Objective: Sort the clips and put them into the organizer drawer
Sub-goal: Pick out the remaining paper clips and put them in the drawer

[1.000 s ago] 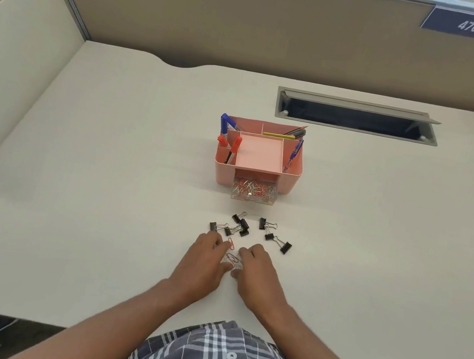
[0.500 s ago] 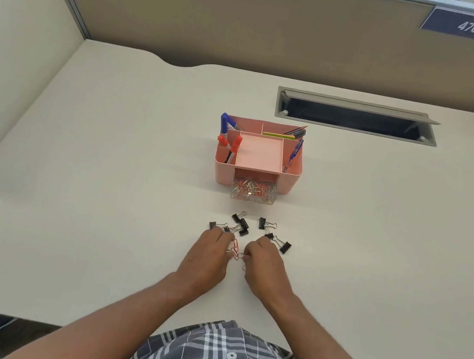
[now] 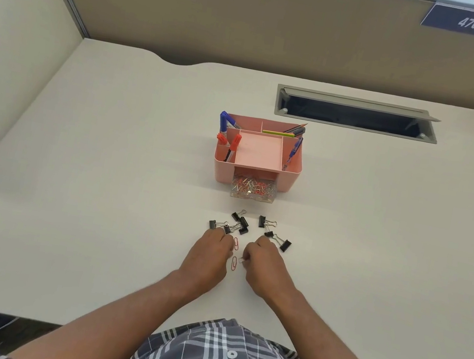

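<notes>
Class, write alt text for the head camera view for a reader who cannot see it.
Two hands, left hand and right hand, pick at red paper clips on a white desk, the right hand pinching a pale clip. Black binder clips lie scattered just beyond them. Farther back, a pink organizer holds pens, its clear drawer pulled out and full of paper clips.

White desk [image 3: 101, 187], open cable tray [image 3: 356, 113], beige partition [image 3: 227, 13], blue "476" sign [image 3: 469, 21]
</notes>
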`<state>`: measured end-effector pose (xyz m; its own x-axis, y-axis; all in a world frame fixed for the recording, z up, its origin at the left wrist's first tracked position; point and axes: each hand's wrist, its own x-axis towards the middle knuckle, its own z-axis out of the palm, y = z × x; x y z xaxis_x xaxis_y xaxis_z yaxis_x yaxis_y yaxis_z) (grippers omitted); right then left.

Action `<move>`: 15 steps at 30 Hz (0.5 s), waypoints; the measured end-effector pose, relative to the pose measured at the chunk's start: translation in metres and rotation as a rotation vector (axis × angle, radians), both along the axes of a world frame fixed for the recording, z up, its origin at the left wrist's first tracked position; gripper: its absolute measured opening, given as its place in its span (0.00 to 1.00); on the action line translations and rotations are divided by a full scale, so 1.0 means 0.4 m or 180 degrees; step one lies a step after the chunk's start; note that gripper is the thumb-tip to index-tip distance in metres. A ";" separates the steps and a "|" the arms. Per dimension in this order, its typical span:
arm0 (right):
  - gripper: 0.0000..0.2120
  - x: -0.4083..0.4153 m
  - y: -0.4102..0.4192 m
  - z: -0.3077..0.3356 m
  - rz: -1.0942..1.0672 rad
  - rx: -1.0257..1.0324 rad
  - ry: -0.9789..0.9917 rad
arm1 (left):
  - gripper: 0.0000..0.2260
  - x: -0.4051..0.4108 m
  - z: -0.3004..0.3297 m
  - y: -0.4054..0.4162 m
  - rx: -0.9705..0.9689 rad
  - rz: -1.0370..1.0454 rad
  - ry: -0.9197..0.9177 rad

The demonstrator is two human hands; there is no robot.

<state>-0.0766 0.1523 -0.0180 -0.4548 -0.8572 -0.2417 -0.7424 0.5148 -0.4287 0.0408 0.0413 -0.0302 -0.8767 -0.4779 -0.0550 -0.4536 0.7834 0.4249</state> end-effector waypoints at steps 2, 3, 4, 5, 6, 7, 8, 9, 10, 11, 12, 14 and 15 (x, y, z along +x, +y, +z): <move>0.07 -0.001 0.002 0.000 0.0028 -0.0021 -0.0002 | 0.03 0.002 -0.001 0.002 -0.0006 0.0004 0.0007; 0.07 0.000 0.003 -0.002 0.0033 -0.0042 -0.0004 | 0.04 0.004 -0.001 0.003 0.0006 0.0013 0.0021; 0.07 0.000 0.006 -0.003 0.0041 -0.0065 -0.0004 | 0.04 0.006 -0.001 0.003 0.0021 0.0025 0.0046; 0.07 0.000 0.009 -0.005 0.0049 -0.0098 0.0000 | 0.04 0.008 -0.001 0.002 0.0044 0.0046 0.0075; 0.06 0.000 0.013 -0.007 0.0056 -0.0140 -0.0001 | 0.05 0.011 -0.001 0.001 0.0073 0.0075 0.0105; 0.06 0.000 0.017 -0.010 0.0062 -0.0192 -0.0004 | 0.06 0.014 -0.002 0.000 0.0112 0.0112 0.0135; 0.06 -0.001 0.021 -0.012 0.0063 -0.0236 -0.0006 | 0.07 0.016 -0.002 -0.001 0.0144 0.0151 0.0167; 0.06 -0.001 0.025 -0.014 0.0058 -0.0270 -0.0005 | 0.09 0.019 -0.004 -0.002 0.0165 0.0186 0.0194; 0.07 -0.001 0.029 -0.015 0.0042 -0.0278 -0.0005 | 0.10 0.022 -0.004 -0.002 0.0177 0.0212 0.0207; 0.07 -0.001 0.031 -0.017 0.0023 -0.0283 0.0000 | 0.11 0.024 -0.004 -0.001 0.0187 0.0227 0.0203; 0.08 -0.001 0.033 -0.019 0.0009 -0.0284 0.0008 | 0.11 0.026 -0.003 -0.001 0.0189 0.0234 0.0198; 0.07 0.000 0.034 -0.019 -0.0004 -0.0282 0.0026 | 0.11 0.027 -0.002 0.000 0.0197 0.0258 0.0207; 0.07 0.001 0.033 -0.018 -0.0004 -0.0274 0.0024 | 0.11 0.026 0.000 0.001 0.0204 0.0272 0.0210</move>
